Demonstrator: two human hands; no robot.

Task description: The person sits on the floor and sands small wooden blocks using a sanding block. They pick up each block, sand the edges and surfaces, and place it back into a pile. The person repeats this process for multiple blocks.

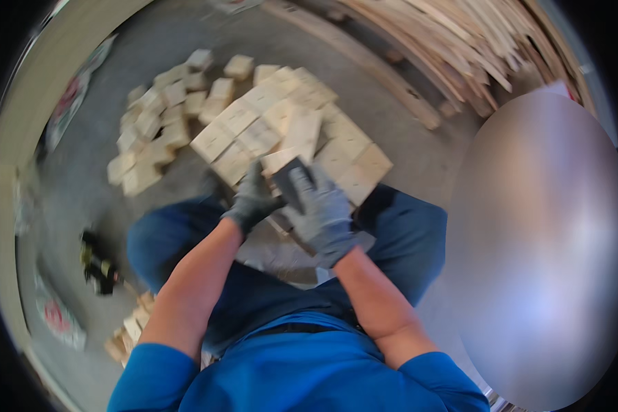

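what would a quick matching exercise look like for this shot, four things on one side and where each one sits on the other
Things:
1. left hand
2. right hand
3. scattered wooden blocks
4. long wooden slats

Places:
A. stacked at the upper right
B. loose on the floor at the upper left
C. gloved, on the left side of the dark flat piece
D. gloved, over the right side of the dark flat piece, above the blue-trousered lap

Pairs: 1-C, 2-D, 3-B, 4-A
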